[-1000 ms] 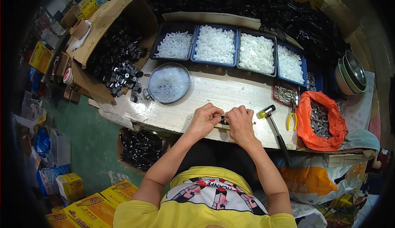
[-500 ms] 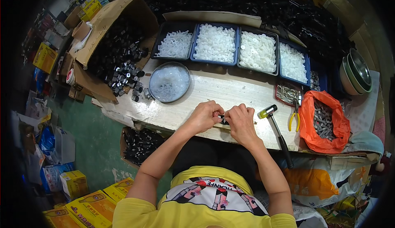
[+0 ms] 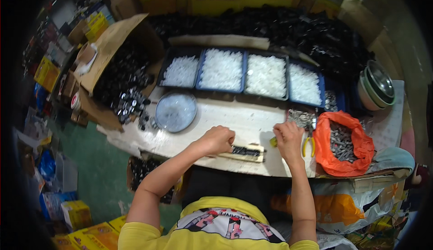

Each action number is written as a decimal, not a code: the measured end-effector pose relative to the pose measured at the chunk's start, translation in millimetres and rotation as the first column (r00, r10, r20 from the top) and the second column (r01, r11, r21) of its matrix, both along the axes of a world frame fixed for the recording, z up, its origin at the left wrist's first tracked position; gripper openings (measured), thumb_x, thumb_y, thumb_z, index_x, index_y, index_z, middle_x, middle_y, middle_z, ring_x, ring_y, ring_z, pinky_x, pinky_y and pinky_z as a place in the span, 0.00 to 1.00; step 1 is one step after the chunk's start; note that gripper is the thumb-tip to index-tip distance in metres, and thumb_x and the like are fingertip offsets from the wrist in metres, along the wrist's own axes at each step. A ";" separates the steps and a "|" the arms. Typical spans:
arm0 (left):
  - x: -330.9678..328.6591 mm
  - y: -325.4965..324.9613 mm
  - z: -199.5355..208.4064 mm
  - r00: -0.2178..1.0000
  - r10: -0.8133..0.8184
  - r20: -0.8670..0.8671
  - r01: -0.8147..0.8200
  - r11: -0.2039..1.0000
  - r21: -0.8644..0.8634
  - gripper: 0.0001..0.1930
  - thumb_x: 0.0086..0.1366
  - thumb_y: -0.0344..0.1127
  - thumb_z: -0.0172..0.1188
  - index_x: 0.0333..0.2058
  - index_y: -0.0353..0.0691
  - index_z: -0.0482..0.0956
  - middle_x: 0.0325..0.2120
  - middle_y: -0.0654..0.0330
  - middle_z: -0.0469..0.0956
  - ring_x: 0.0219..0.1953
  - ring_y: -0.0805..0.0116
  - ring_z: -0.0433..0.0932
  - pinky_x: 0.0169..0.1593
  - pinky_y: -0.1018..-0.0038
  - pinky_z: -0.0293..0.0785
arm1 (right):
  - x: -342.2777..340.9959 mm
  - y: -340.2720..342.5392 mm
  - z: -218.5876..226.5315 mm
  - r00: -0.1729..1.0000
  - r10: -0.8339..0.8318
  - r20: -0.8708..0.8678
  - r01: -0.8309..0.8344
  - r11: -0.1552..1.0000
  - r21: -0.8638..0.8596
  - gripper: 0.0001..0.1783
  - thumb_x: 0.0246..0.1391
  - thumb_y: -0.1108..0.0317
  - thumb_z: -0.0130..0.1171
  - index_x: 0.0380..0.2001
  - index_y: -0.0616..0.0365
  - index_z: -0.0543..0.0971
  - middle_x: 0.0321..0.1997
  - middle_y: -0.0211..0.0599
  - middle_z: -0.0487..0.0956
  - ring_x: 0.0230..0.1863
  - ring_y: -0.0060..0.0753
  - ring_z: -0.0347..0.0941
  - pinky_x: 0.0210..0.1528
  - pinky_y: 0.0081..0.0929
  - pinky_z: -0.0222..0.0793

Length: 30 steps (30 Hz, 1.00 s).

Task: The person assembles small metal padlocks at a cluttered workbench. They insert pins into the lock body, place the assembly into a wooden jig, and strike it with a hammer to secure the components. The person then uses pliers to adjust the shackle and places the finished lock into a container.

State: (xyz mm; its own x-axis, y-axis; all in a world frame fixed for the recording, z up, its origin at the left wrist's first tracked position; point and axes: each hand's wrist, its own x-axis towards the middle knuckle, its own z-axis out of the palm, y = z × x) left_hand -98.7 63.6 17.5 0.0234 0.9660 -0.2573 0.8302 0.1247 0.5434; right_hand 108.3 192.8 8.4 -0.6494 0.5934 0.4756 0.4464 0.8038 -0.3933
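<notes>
My left hand is closed at the left end of a cream-coloured block. What its fingertips pinch is hidden. A narrow black part lies along the top of this block, close to the table's front edge. My right hand is over the hammer, fingers bent downward and slightly blurred. The hammer's yellow head shows beside those fingertips, while its handle is hidden by my hand and forearm. Whether the fingers grip it is unclear.
Behind stand several trays of small white plastic pieces. A round dish is on the left, near a carton of black parts. On the right are yellow-handled pliers, a tray of metal pieces and an orange bag of grey parts.
My hands have parted. The right hand has moved right to the hammer; the left stays at the block, whose black part is now uncovered. The view has shifted.
</notes>
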 end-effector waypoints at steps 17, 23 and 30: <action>-14.5 203.7 -1.2 0.930 0.237 -0.281 -0.087 0.885 0.457 0.05 0.43 0.25 0.54 0.23 0.31 0.74 0.27 0.43 0.73 0.33 0.46 0.74 0.37 0.59 0.71 | 23.9 76.3 -13.5 0.786 -0.310 0.535 0.293 0.949 0.120 0.07 0.41 0.73 0.51 0.26 0.57 0.77 0.32 0.41 0.76 0.41 0.42 0.68 0.46 0.50 0.53; -20.2 209.6 -3.9 0.968 0.210 -0.140 -0.104 0.838 0.536 0.04 0.42 0.24 0.53 0.20 0.31 0.75 0.25 0.43 0.74 0.31 0.45 0.74 0.37 0.61 0.72 | 29.5 76.1 -14.0 0.815 -0.324 0.480 0.290 0.946 0.146 0.07 0.42 0.73 0.51 0.27 0.56 0.76 0.32 0.39 0.75 0.43 0.41 0.66 0.44 0.49 0.54; -22.6 184.1 31.2 0.747 0.227 0.625 -0.472 0.843 0.258 0.02 0.50 0.23 0.56 0.25 0.31 0.74 0.19 0.56 0.74 0.20 0.70 0.76 0.18 0.77 0.72 | 27.3 86.1 -19.4 0.798 -0.306 0.520 0.257 0.952 0.166 0.06 0.42 0.71 0.53 0.27 0.56 0.75 0.32 0.37 0.74 0.42 0.41 0.66 0.42 0.48 0.54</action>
